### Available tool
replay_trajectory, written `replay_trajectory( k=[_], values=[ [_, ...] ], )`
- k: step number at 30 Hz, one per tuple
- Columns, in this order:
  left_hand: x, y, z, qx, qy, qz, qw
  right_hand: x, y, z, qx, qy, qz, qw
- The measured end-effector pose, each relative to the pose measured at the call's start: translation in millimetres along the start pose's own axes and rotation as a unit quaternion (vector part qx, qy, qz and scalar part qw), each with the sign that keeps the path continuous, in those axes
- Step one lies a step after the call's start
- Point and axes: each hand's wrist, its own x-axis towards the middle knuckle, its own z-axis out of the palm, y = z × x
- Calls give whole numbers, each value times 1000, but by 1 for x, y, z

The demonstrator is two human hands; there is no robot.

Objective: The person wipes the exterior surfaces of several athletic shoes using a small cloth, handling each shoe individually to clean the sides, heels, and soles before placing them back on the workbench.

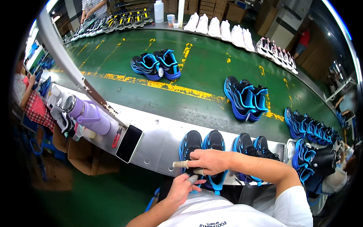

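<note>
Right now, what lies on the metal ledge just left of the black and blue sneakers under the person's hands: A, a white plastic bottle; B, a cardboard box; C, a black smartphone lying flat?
C: a black smartphone lies flat on the metal ledge, left of the black and blue sneakers.

Our single head-worn view

We look steeply down from the head, close over our hands at the metal ledge point(159, 138), facing out across the green conveyor point(204, 72); fisheye bends the edges.

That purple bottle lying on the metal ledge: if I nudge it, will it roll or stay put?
The purple bottle lies on its side, so it would probably roll. Its side handle may stop it after a part turn. It looks bulky, perhaps heavy if full; the contents cannot be seen.
</note>
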Motion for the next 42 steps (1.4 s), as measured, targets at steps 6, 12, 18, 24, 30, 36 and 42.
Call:
replay_trajectory(
  k=[6,12,18,24,30,36,42],
  values=[
    [-4,-3,-1,7,22,12,1000,6,-9,19,-35,6,84,996],
    [-5,5,-5,-23,-12,-13,1000,6,-7,-6,-10,77,-12,997],
    [-6,0,11,10,50,7,999,-3,-2,22,-25,34,9,999],
    [-6,3,-2,-28,-19,-7,999,-1,-4,-2,12,87,15,996],
    [-8,4,13,7,20,-10,1000,3,4,7,-60,31,-92,993],
    [-9,5,16,-3,22,-4,1000,-2,-23,22,-39,99,87,991],
    [-27,7,22,-61,-2,2,998,-57,2,-30,156,328,306,880]
  ],
)
